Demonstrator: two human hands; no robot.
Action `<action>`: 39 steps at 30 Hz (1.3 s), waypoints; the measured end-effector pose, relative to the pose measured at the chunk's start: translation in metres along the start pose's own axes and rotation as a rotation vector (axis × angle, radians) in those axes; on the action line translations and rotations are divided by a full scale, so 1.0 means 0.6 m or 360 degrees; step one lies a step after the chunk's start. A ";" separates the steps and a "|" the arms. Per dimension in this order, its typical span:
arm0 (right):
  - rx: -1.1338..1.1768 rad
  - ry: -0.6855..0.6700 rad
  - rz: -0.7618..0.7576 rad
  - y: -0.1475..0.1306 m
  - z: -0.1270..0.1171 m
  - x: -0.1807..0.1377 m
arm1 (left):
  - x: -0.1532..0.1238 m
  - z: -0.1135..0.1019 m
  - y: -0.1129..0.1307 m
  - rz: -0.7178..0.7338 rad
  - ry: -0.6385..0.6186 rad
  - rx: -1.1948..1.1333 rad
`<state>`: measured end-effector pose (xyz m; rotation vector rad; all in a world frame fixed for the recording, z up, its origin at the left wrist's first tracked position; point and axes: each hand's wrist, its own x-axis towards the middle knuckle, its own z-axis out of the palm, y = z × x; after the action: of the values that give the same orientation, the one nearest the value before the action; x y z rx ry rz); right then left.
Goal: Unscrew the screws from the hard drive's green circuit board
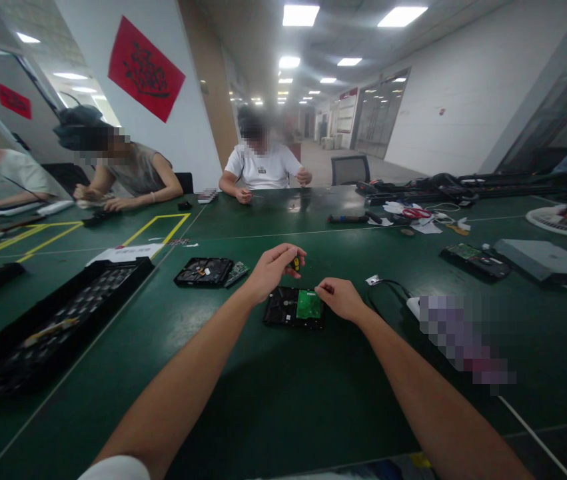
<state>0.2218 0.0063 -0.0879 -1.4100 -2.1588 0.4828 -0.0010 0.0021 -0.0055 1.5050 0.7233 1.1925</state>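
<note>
A hard drive (280,308) lies flat on the green table, its green circuit board (309,305) facing up on the right half. Just above its far edge, my left hand (276,268) is closed around a yellow-and-black screwdriver (295,264); only part of the handle shows between the fingers. My right hand (342,297) is pinched at the board's right corner, and whatever its fingertips hold is hidden. Left of the drive sit an opened drive casing (203,271) and a loose circuit board (236,272).
A long black tray (70,320) stands at left. On the right are a cable plug (373,281), a partly blurred phone-like object (446,333), another hard drive (476,260) and a grey box (548,260). Several people sit across the table, one person (263,167) directly opposite.
</note>
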 end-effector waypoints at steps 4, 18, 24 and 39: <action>-0.0006 0.0008 0.0011 0.002 0.001 -0.001 | -0.001 0.001 -0.001 -0.0027 -0.0023 -0.0112; -0.0007 -0.0004 0.0099 -0.004 -0.001 -0.004 | -0.002 0.004 -0.001 -0.0024 -0.0020 -0.0120; 0.0009 -0.0021 0.0084 -0.007 -0.002 -0.003 | -0.003 0.005 0.004 -0.0041 -0.0045 -0.0119; 0.0024 0.0022 0.0020 0.000 0.008 -0.001 | -0.005 0.006 0.000 -0.0034 -0.0002 -0.0094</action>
<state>0.2194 0.0057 -0.0919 -1.4159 -2.1323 0.4915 0.0015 -0.0018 -0.0060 1.4459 0.6961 1.1873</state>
